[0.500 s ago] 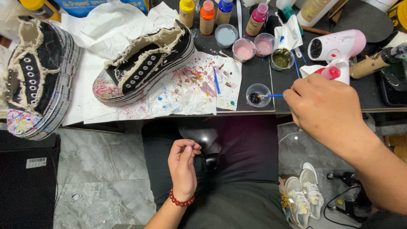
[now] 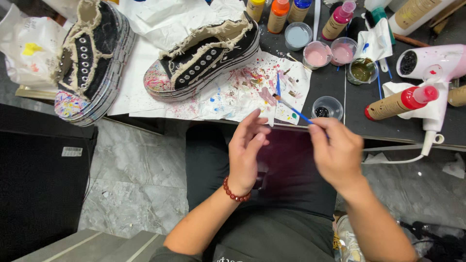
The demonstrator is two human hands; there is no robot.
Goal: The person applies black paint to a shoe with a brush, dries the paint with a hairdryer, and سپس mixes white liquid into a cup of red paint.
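Fingers of the right hand (image 2: 337,153) pinch a thin blue paintbrush (image 2: 295,110), its tip angled up over the paint-spattered paper (image 2: 242,94) at the counter (image 2: 335,87) edge. Just beyond sits a small clear cup (image 2: 327,107) of dark paint. The left hand (image 2: 247,153) hovers open and empty beside it, fingers loosely spread, near the closer black frayed sneaker (image 2: 204,60).
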